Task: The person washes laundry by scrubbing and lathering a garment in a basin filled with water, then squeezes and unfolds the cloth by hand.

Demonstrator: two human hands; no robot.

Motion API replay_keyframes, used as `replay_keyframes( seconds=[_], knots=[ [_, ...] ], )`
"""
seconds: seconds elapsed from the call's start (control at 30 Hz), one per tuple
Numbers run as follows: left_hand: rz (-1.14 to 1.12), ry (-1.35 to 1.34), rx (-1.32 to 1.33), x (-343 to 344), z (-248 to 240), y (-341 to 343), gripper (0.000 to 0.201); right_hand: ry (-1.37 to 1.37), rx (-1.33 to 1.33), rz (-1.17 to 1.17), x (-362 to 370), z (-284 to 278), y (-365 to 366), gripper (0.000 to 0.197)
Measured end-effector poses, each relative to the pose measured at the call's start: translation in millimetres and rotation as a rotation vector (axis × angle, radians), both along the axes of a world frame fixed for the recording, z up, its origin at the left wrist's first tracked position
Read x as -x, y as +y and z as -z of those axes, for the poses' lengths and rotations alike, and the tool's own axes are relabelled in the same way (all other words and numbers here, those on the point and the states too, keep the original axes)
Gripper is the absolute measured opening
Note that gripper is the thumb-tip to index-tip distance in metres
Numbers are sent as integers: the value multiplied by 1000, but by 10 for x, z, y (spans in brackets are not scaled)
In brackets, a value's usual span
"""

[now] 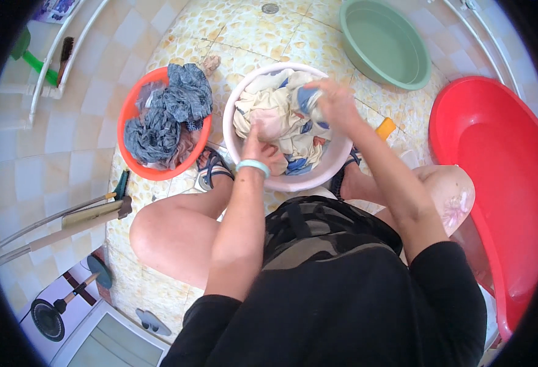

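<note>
Cream-coloured laundry (263, 105) with blue patches fills a white basin (231, 131) on the floor between my feet. My left hand (265, 153), with a pale green bangle at the wrist, reaches over the basin's near left side, its thumb up and its fingers bent into the cream cloth. At the far right of the same basin, my right hand (336, 107) is closed on a bunched blue-and-cream part of the laundry (309, 101), raised slightly above the rest. Motion blurs its fingers a little.
An orange-red basin (126, 137) of grey-blue clothes stands left of the white one. Far right is a green basin (386, 46); a large red tub (495, 183) lies along the right. A yellow-orange block (385, 128) sits on the floor. Long-handled tools (67, 227) lean at left.
</note>
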State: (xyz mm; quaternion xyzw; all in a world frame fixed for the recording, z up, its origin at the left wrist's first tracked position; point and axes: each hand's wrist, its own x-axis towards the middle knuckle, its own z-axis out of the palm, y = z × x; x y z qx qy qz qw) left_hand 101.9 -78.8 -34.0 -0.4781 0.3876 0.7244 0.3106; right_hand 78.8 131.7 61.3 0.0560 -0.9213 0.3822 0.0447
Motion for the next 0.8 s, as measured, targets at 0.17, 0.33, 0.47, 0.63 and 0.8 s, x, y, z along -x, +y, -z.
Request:
replay_keyframes(
  seconds=[0.17, 0.33, 0.47, 0.63, 0.8],
  knots=[
    [-16, 315, -861, 178, -191, 144, 71, 266, -35, -333, -903, -237, -935, 34],
    [-95, 457, -939, 111, -193, 217, 62, 211, 43, -212, -1043, -159, -1144, 36],
    [-216, 543, -517, 127, -211, 343, 55, 87, -89, -134, -445, 44, -1087, 37],
    [-243, 582, -345, 201, -215, 508, 41, -19, -188, 111, 316, 377, -593, 34],
    [-350, 459, -500, 249, -240, 219, 35, -154, -53, -6, 3, 134, -898, 38]
  ],
)
